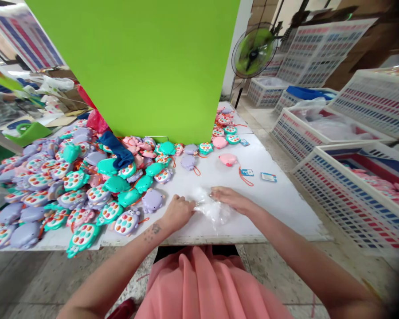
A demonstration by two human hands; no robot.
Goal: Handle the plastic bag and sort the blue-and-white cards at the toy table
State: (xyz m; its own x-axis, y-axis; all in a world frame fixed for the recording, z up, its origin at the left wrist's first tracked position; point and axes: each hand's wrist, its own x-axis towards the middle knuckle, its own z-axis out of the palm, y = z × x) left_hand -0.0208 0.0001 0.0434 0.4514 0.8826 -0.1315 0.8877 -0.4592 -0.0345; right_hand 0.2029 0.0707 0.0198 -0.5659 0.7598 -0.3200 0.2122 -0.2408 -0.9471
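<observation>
Across the clear plastic bag [215, 212] near the front of the white tabletop [275, 208], my left fingers [187, 206] clench its crumpled end; my right fingers [217, 192] lie on its other end, grip unclear. Just left of the bag: a lilac plastic turtle-shaped toy [152, 201].

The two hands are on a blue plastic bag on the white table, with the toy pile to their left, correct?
The bag is clear, not blue, in the head view; left hand and right hand are on it, on the white table, toy pile to their left.
</observation>
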